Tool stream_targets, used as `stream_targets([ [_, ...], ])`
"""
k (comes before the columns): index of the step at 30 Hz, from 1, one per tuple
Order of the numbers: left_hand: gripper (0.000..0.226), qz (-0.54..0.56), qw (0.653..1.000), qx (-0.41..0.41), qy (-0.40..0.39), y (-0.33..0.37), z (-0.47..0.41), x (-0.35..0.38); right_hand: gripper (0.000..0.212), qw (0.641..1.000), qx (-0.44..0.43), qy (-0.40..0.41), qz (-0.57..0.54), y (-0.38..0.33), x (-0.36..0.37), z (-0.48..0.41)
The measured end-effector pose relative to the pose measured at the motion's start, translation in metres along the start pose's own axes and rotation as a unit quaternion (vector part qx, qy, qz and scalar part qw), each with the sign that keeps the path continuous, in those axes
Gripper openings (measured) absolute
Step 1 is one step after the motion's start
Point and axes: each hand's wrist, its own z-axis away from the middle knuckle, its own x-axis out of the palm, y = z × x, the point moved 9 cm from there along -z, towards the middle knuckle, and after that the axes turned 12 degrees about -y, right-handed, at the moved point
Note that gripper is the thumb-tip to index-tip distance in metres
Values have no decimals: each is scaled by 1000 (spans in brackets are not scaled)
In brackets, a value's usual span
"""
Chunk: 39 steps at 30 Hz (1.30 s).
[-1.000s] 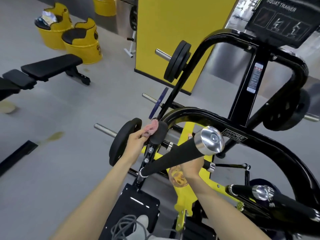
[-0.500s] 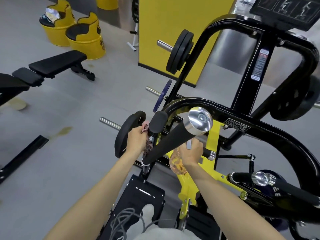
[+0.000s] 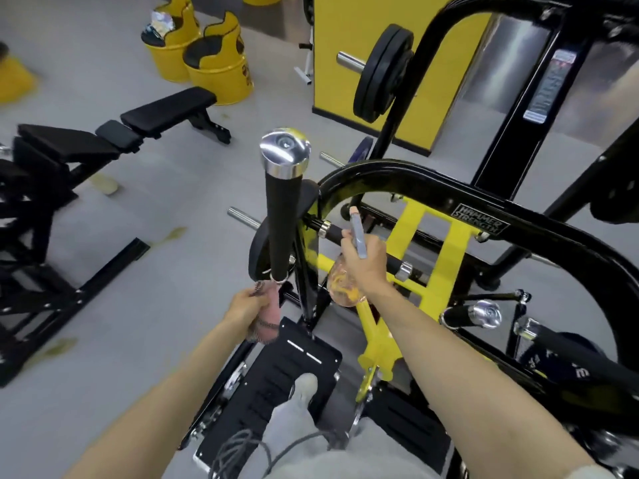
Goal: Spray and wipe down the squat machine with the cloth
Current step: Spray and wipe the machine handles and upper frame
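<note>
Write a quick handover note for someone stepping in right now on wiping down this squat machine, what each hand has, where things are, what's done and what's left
Left hand: closed on the pink cloth, at the lower end of the upright black handle grip.
Right hand: holding the spray bottle, nozzle up, beside the yellow frame.
Done: cannot be judged from this view; no visible wet marks.
Left: probably wipe the grip up to its chrome cap, then the other handles, black frame and footplate.

Grey gym floor (image 3: 103, 219), black weight bench (image 3: 166, 110), yellow barrel seats (image 3: 221, 70), yellow wall panel (image 3: 345, 46)
</note>
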Motion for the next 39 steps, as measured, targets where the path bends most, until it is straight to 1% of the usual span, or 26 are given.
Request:
stream_targets([
  [1, 20, -38, 999, 6, -23, -3, 5, 15, 43, 1000, 3, -5, -13, 0, -3, -2],
  [2, 25, -82, 996, 22, -41, -1, 7, 31, 45, 1000, 7, -11, -25, 1, -5, -5],
  [4, 36, -171, 980, 62, -77, 11, 10, 66, 36, 998, 13, -28, -59, 6, -9, -12],
  [5, 36, -209, 970, 87, -90, 19, 6, 82, 32, 996, 10, -37, -77, 8, -10, -14],
  [6, 33, -258, 954, 122, -95, 31, 0, 96, 31, 995, 1, -45, -92, 9, -10, -15],
  [7, 29, -334, 925, 159, -83, 48, -4, 105, 32, 994, -7, -49, -100, 11, -9, -16],
  [8, 25, -427, 879, 206, -50, 66, -8, 112, 32, 993, -17, -51, -105, 12, -9, -17],
  [9, 23, -514, 816, 264, -4, 86, -8, 117, 33, 992, -24, -51, -109, 13, -8, -17],
  [10, 26, -591, 734, 331, 41, 103, -6, 124, 32, 992, -29, -54, -114, 15, -7, -19],
  [11, 27, -678, 627, 379, 62, 113, 2, 137, 31, 990, -30, -61, -120, 16, -5, -20],
  [13, 24, -803, 405, 425, 99, 114, 11, 159, 31, 988, -24, -90, -125, 17, -4, -23],
  [14, 25, -838, 318, 433, 94, 109, 13, 169, 33, 987, -24, -105, -123, 16, -5, -24],
  [15, 24, -863, 252, 429, 86, 106, 13, 174, 35, 985, -25, -117, -122, 15, -7, -24],
  [16, 21, -884, 199, 417, 71, 102, 15, 176, 34, 984, -25, -126, -126, 14, -8, -23],
  [17, 24, -908, 146, 388, 65, 96, 11, 175, 33, 982, -23, -133, -132, 14, -9, -24],
  [18, 29, -923, 99, 365, 75, 93, 6, 173, 32, 980, -21, -140, -139, 15, -9, -23],
  [22, 42, -948, 24, 296, 116, 94, -7, 173, 31, 978, -16, -142, -155, 17, -9, -25],
  [24, 55, -955, 6, 268, 125, 95, -12, 170, 31, 976, -20, -139, -166, 17, -11, -26],
  [25, 55, -959, -3, 252, 131, 95, -15, 167, 31, 975, -22, -145, -167, 16, -10, -26],
  [27, 45, -963, -11, 235, 134, 93, -17, 165, 31, 974, -27, -148, -170, 15, -11, -25],
  [29, 41, -967, -7, 217, 134, 90, -22, 161, 31, 974, -30, -145, -173, 15, -10, -25],
  [32, 41, -968, 32, 195, 157, 92, -27, 155, 30, 978, -34, -123, -164, 17, -9, -24],
  [34, 46, -969, 54, 179, 160, 92, -35, 152, 32, 982, -46, -108, -147, 18, -8, -22],
  [36, 49, -973, 70, 162, 152, 86, -46, 147, 34, 985, -59, -99, -129, 18, -7, -21],
  [39, 50, -970, 89, 156, 166, 79, -66, 145, 36, 986, -58, -95, -122, 20, -7, -22],
])
